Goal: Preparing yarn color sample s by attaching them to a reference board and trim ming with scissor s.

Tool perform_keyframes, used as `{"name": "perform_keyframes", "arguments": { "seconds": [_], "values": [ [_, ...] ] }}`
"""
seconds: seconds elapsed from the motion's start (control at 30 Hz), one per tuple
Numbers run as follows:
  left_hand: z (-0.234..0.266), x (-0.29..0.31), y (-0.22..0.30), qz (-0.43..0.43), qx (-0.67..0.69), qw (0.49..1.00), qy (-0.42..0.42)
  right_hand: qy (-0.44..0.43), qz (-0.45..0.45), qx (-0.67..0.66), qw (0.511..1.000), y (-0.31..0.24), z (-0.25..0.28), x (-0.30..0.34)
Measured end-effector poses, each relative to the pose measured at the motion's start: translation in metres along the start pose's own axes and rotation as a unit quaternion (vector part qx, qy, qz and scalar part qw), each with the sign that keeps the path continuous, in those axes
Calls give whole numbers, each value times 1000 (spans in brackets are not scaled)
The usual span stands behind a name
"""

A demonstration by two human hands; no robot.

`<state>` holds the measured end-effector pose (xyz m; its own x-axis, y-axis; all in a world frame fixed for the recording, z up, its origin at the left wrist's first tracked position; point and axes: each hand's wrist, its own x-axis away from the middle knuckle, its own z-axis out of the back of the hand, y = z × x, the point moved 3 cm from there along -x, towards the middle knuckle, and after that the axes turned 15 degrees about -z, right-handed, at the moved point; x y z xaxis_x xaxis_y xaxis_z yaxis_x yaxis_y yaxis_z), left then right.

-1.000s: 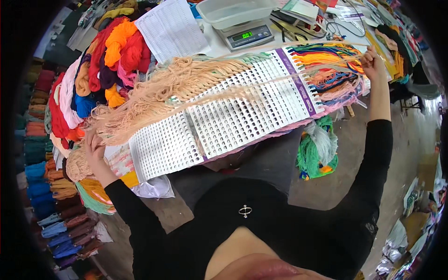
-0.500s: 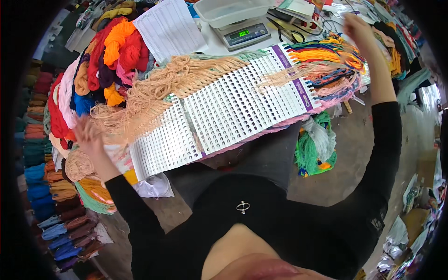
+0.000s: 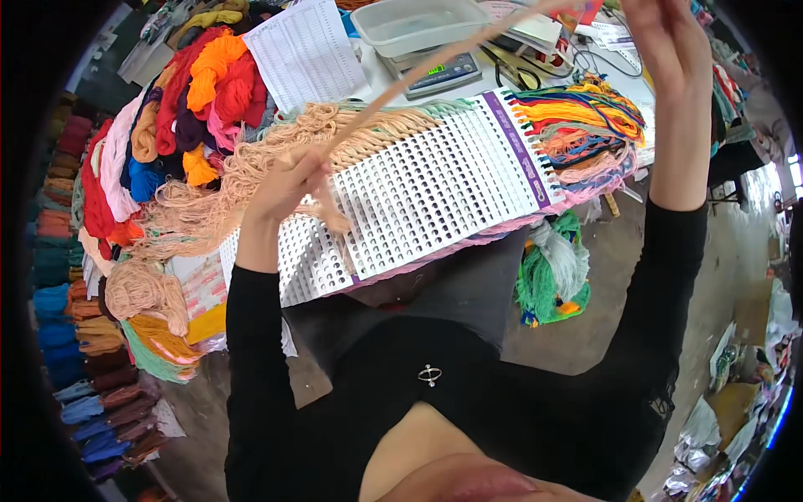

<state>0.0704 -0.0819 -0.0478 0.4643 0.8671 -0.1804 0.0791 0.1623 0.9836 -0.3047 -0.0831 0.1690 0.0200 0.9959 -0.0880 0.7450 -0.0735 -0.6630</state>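
Note:
A stretched strand of peach embroidery thread (image 3: 443, 60) slants up across the picture. My left hand (image 3: 288, 186) is closed around its lower part, with a loose tail hanging below the fist. Its upper part leaves the picture beside my right hand (image 3: 673, 54); that hand's fingertips are cut off by the upper edge, but the strand runs tight toward them. Beneath lies a white perforated thread card (image 3: 435, 188) with a purple band. Peach thread (image 3: 368, 125) hangs looped along its far edge. Multicoloured threads (image 3: 585, 125) are tied at its right end.
A digital scale (image 3: 443, 75) carries a clear plastic tub (image 3: 418, 23) at the back. Scissors (image 3: 514, 71) lie right of it. A printed sheet (image 3: 303, 54) and a heap of bright skeins (image 3: 209, 79) are at left. A green and white hank (image 3: 556, 268) hangs below the table edge.
My left hand has moved right from the loose thread and closed on the strand. My right hand has risen toward the upper edge. The peach strands across the card's right side have been lifted off.

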Motion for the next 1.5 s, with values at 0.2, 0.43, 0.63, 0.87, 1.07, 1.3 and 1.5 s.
{"name": "perform_keyframes", "arguments": {
  "seconds": [0.2,0.43,0.63,0.87,1.07,1.3,1.5],
  "values": [
    [28,8,-11,12,9,991,132,114,213,268,933,-145,228,-65],
    [-77,-61,-15,99,214,970,66,21,69,581,811,69,193,-55],
    [-129,-99,-65,273,348,888,127,-49,-137,579,802,207,195,-40],
    [-141,-127,-86,302,282,898,155,13,-109,596,796,226,216,-43],
    [-145,-143,-85,254,56,963,77,35,-60,588,806,221,214,-39],
    [-133,-162,-113,171,-9,982,86,-24,-88,601,794,224,218,-50],
    [-131,-163,-109,149,-62,984,68,-41,-265,487,831,222,211,-64]
  ]
}}
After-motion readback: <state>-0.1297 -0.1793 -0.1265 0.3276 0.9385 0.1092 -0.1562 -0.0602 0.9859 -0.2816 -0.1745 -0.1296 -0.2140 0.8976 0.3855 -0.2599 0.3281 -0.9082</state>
